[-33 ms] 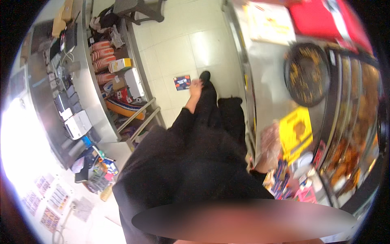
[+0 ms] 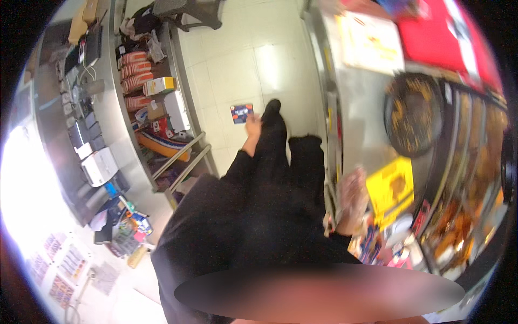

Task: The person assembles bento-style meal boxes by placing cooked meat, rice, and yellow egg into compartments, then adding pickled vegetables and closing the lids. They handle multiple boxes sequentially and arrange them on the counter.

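Printed sheets (image 2: pixel 67 267) sit on a pale wall, well to the left of the left hand's (image 2: pixel 252 129) fingers and nearer the body. Closer in, still left of those fingers, a white box-shaped thing (image 2: pixel 100 167) stands along a metal table (image 2: pixel 116 129). Next comes an open shelf unit with metal rails (image 2: pixel 181 162), holding red-and-white striped stacks (image 2: pixel 136 70) and a white-and-yellow box (image 2: pixel 160 85), all to the fingers' left. A dark stool (image 2: pixel 186 9) stands well beyond them.

Just at the left fingertips, on their left and slightly beyond, a dark blue card (image 2: pixel 242 113) with orange-red marks lies flat on the tiled floor (image 2: pixel 226 70). The left arm reaches down to it, and a black shoe (image 2: pixel 273 106) is just right of the fingers.

Farther right, the right hand (image 2: pixel 352 201) is beside another metal table (image 2: pixel 356 102). Both hands are blurred, so I cannot tell whether either set of fingers is spread, pressed together or pinching, or whether the left ones touch the card. Just right of the right fingers is a yellow sheet (image 2: pixel 393 189); beyond them, a round black tray (image 2: pixel 413 116) with golden marks and a red item (image 2: pixel 431 38).
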### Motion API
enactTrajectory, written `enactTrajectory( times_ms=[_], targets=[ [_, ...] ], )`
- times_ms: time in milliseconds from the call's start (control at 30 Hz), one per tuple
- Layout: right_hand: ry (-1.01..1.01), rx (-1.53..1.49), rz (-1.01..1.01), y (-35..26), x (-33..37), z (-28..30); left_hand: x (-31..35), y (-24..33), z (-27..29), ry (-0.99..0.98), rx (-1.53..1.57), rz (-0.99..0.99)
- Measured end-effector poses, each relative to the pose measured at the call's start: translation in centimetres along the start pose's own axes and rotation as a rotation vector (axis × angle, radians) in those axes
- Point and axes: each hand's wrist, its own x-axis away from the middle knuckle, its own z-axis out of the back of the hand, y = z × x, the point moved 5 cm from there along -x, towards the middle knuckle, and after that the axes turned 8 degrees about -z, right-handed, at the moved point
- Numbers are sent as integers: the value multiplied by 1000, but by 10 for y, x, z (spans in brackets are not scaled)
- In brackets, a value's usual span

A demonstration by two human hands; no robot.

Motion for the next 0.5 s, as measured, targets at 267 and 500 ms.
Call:
enactTrajectory(
  times_ms=[267, 500],
  targets=[
    [274, 341, -609, 196, -312, 110, -133, -458, -65, 138, 266, 844],
    [406, 653, -600, 227, -423, 216, -227, -667, -246, 0, -332, 707]
  ],
)
